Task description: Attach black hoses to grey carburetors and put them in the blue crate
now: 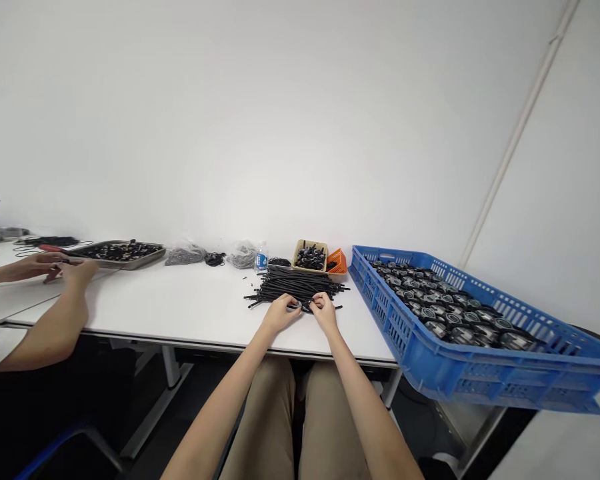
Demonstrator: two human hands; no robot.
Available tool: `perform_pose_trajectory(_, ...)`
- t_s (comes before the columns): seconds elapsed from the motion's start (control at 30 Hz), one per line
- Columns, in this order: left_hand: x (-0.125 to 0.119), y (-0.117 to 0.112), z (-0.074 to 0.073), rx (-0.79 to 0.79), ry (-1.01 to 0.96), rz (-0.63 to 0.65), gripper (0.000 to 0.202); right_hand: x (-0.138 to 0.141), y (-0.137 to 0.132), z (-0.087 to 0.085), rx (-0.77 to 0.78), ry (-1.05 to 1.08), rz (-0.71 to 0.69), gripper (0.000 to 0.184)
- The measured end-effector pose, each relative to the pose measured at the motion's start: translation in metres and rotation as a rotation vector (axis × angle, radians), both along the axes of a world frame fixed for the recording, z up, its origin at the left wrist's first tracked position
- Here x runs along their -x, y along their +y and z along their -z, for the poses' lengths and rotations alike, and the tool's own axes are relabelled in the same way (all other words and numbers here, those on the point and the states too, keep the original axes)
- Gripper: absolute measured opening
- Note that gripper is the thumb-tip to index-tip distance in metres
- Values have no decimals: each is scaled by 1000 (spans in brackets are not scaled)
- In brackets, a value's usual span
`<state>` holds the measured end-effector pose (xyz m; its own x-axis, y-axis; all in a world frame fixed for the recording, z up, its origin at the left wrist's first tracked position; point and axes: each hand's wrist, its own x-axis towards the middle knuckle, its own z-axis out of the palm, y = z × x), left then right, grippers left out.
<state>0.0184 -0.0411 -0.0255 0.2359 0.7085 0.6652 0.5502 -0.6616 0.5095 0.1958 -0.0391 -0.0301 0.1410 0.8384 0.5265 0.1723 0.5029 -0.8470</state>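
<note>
My left hand and my right hand meet at the near edge of a pile of thin black rods on the white table. Both hands have their fingers curled in a pinch around a small ring-shaped grey part and a black rod held between them. Just behind the pile stand a beige bin of black parts and a small orange basket.
A big blue crate filled with black round parts juts over the table's right end. A co-worker's hands work at the left, beside a metal tray. Plastic bags of small parts and a small bottle line the wall.
</note>
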Motion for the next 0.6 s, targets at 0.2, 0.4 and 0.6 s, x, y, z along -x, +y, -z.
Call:
perform_pose_trajectory(0.2, -1, -2, -2, 12, -6, 6, 13, -1, 1, 1, 5, 4, 3, 18)
perform_pose_trajectory(0.4, 0, -3, -4, 10, -13, 19, 12, -1, 3, 2, 3, 7, 4, 17)
perform_pose_trajectory(0.6, 1, -2, -4, 9, -28, 21, 12, 0, 3, 2, 6, 5, 3, 16)
